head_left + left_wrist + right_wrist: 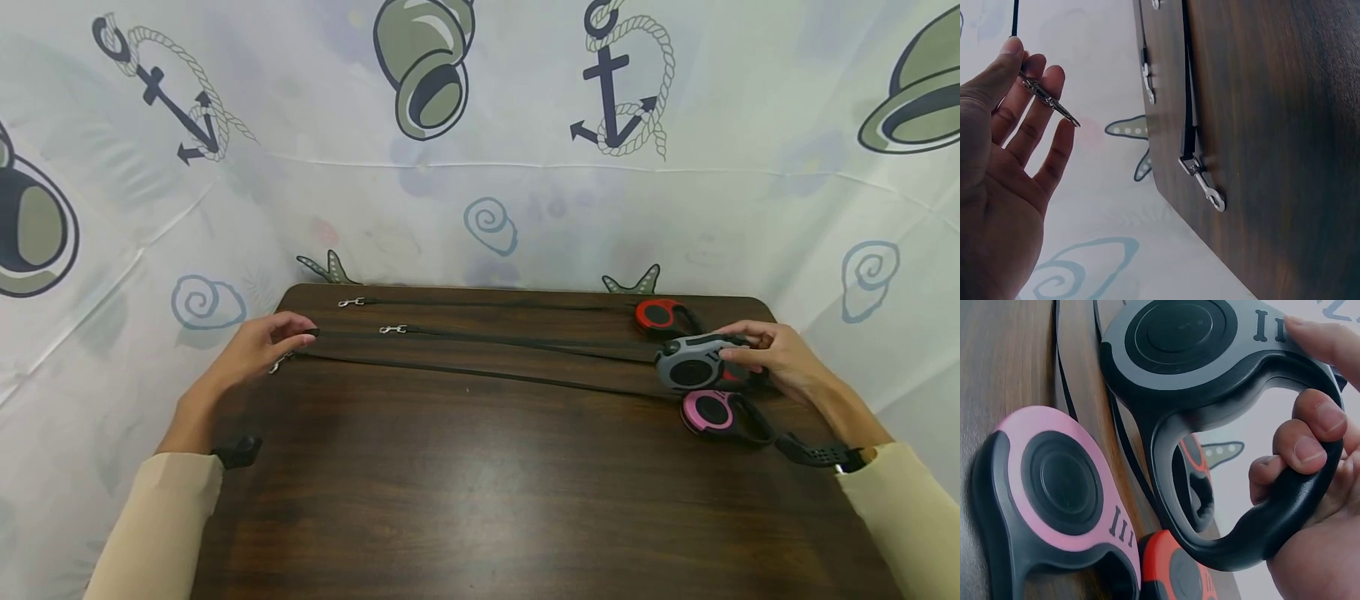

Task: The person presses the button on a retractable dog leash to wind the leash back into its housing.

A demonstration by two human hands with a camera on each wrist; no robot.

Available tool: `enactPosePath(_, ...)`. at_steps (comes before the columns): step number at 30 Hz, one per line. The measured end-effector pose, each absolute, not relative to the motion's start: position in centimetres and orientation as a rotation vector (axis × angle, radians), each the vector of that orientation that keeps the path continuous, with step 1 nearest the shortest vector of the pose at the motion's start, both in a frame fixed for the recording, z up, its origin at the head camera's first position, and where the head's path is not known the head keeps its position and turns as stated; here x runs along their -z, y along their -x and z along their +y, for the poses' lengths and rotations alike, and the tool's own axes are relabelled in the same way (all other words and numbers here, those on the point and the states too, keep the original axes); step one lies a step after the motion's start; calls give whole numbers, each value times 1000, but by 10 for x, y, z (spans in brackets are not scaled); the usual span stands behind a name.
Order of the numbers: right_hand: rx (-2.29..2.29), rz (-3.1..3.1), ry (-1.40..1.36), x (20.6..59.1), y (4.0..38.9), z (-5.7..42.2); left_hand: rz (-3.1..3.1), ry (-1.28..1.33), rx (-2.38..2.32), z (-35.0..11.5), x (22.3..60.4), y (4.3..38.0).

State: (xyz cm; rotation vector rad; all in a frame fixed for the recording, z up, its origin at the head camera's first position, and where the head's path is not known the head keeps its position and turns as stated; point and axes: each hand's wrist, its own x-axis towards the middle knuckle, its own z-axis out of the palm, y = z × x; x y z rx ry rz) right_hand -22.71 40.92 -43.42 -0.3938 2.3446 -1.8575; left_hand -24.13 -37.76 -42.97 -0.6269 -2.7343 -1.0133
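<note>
We see a brown surface (487, 483) with leashes stretched across it, and 2 hands at its sides. Near the left edge of the surface, the left hand (262, 346) has its grip pinched on the black cord of the gray leash, right by its metal clip (1050, 103), which hangs by the fingers. Near the right edge, the right hand (783, 358) has its grip curled around the black handle of the gray leash (690, 362), with the thumb on its gray side. We see the gray leash held up above the surface, and its cord runs across from hand to hand. Part of a red leash (1175, 562) shows under it. Another red leash (657, 313) lies close to the far right corner, and its cord runs left along the far edge. The pink leash (708, 409) lies nearer to us, by the right edge, with its cord going to a silver clip (1204, 181) near the left edge. Past the far edge we see a white cloth (525, 125) with anchors and shells on it. Both arms wear cream sleeves (168, 508) and dark wrist bands (813, 450).
</note>
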Motion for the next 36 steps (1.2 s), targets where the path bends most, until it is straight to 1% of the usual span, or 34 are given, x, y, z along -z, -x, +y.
enactPosePath(8, 1840, 2328, 438, 432, 227, 400, -2713, 598, 987, -370, 427, 241)
enactPosePath(20, 1761, 2373, 404, 430, 228, 394, -2650, 673, 958, -356, 427, 242)
enactPosePath(28, 1766, 2355, 488, 430, 228, 388, -2597, 742, 913, -346, 424, 244)
enactPosePath(36, 1744, 2387, 505, 428, 226, 378, -2563, 772, 898, -335, 423, 244)
